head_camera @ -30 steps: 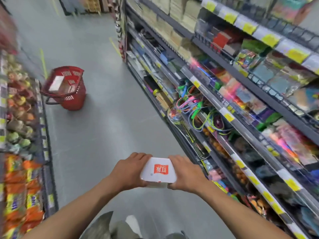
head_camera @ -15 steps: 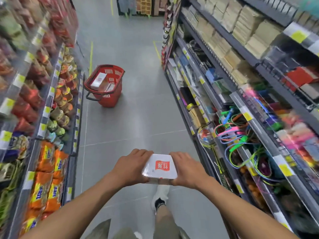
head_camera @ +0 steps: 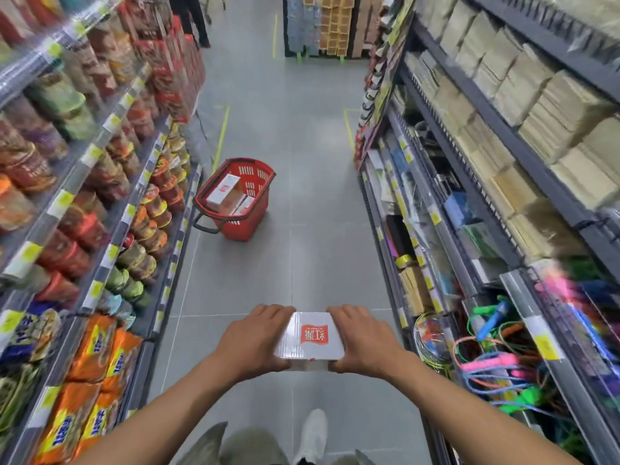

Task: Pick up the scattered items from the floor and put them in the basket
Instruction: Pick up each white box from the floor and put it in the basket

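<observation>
Since half a second ago the basket (head_camera: 236, 199) sits more central in the aisle, nearer ahead. It already holds white boxes. Left hand (head_camera: 250, 342) and right hand (head_camera: 362, 340), fingers clamped on opposite ends of a white box (head_camera: 310, 338), carry it well short of the basket; drop-off remains.

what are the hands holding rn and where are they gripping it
A white box with a red logo, held by both hands: left hand on its left end, right hand on its right end.
</observation>
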